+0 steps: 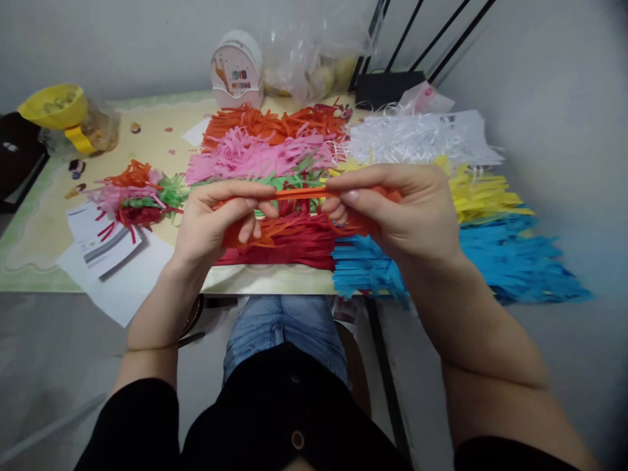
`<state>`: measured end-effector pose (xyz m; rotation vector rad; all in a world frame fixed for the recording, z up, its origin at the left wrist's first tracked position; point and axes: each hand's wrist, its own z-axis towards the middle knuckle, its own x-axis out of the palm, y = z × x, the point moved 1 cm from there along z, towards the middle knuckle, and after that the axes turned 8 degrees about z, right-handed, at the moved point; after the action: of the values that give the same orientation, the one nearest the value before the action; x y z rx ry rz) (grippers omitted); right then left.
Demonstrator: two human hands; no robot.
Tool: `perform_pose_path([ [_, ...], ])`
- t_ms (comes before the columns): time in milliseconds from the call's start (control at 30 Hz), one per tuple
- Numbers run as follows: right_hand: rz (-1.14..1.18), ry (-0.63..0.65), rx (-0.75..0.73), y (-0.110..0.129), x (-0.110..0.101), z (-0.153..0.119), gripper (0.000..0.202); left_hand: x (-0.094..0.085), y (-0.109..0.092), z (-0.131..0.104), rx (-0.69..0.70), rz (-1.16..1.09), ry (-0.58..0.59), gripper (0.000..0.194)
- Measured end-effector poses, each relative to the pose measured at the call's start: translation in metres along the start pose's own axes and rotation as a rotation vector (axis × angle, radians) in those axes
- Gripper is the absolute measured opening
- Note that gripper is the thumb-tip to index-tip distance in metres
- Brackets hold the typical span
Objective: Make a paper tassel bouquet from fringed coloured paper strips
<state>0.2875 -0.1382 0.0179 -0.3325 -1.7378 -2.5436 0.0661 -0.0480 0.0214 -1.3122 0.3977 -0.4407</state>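
Note:
An orange paper strip [300, 193] is stretched between my two hands above the table. My left hand [223, 216] pinches its left end, with orange fringe hanging below the fingers. My right hand [397, 203] pinches the other end, and more orange paper shows around its fingers. Beneath and behind lie fringed paper bundles: red [304, 245], green [289, 181], pink [260, 156], orange [269, 124], white [417, 136], yellow [485, 193] and blue [520, 258]. My hands hide parts of the red, yellow and blue ones.
A multicoloured fringe cluster [142, 193] lies at the left beside white papers [125, 275]. Farther back are a jar with a yellow funnel [53, 108], a round pink-and-white box [238, 69], a clear plastic bag [309, 65] and a black object [387, 88] near the wall.

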Motion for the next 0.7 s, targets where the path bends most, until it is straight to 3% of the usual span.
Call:
perform_pose_path([
  [167,-0.021,0.068,-0.015,-0.005,-0.006,0.002,0.006,0.006,0.003,0.001,-0.004,-0.111,0.02,0.005],
  [267,-0.132,0.092,-0.085,-0.005,-0.009,0.002,0.008,0.0,0.008,-0.002,0.022,-0.073,0.045,0.008],
  [467,-0.56,0.299,-0.425,0.006,-0.01,-0.002,0.028,-0.016,-0.011,0.007,0.193,0.478,0.33,0.01],
  [567,-0.683,0.422,-0.493,0.01,-0.01,-0.004,0.026,-0.012,-0.023,0.017,0.243,0.62,0.463,0.017],
  [633,-0.734,0.479,-0.526,0.011,-0.01,-0.008,0.025,-0.006,-0.024,0.02,0.251,0.707,0.602,0.016],
  [700,-0.774,0.513,-0.527,0.013,-0.012,-0.011,0.026,-0.004,-0.019,0.021,0.289,0.818,0.657,0.018],
])
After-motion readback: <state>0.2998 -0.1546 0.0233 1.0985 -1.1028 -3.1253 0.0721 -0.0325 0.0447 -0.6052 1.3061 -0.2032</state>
